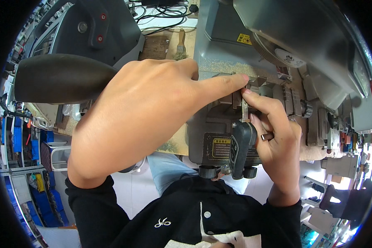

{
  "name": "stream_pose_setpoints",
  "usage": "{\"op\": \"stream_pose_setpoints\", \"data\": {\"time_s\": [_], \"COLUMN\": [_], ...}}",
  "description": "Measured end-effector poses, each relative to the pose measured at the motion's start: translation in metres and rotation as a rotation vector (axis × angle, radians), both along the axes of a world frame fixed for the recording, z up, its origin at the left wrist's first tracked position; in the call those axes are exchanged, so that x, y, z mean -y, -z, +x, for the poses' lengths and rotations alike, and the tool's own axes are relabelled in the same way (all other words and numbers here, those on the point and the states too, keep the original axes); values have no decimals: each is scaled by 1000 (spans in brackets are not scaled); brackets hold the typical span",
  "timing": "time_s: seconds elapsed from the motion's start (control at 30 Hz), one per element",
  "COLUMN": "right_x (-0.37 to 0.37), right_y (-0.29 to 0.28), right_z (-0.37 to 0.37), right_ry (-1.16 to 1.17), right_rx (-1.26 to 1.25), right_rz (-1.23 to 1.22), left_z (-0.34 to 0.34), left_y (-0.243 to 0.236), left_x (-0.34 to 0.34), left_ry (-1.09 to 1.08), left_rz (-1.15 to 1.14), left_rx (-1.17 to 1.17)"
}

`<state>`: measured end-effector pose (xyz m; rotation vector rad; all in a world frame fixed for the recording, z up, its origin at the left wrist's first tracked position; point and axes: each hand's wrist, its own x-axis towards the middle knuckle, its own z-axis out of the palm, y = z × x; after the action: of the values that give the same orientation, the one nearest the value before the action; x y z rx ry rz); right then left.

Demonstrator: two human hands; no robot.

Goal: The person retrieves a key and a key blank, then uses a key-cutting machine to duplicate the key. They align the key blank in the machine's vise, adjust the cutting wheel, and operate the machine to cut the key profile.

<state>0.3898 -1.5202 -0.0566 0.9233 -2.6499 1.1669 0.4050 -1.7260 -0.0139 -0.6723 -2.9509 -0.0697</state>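
A car key with a black remote-style head (242, 144) stands with its metal blade (244, 109) pointing away from me, into the clamp area of a grey key-cutting machine (198, 136). My right hand (277, 132) is closed on the key, thumb and fingers along the blade and head; one finger wears a dark ring. My left hand (153, 95) reaches across from the left, its index finger stretched out and its tip at the clamp (256, 80) by the blade's far end. Its other fingers bend down and are partly hidden. Nothing shows held in it.
Metal shavings (223, 66) lie behind the clamp, below a cutting wheel (268, 49). A brush (181, 41) lies on the bench at the back. Another grey machine (91, 29) with a thick black handle (62, 78) stands left. Black knobs (207, 171) jut from the near edge.
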Motion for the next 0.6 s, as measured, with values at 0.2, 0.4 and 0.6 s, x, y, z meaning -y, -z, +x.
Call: {"op": "stream_pose_setpoints", "data": {"time_s": [0.2,0.4,0.6], "right_x": [1,-1,-1], "right_y": [-2,-8,-10], "right_z": [-2,0,-2], "right_ry": [7,19,13], "right_rx": [-2,38,-34], "right_rz": [19,106,132], "left_z": [-2,-6,-10], "left_y": [3,1,-2], "left_x": [-3,5,5], "left_ry": [49,60,102], "left_rz": [-11,-24,-73], "left_rx": [-174,-122,-83]}}
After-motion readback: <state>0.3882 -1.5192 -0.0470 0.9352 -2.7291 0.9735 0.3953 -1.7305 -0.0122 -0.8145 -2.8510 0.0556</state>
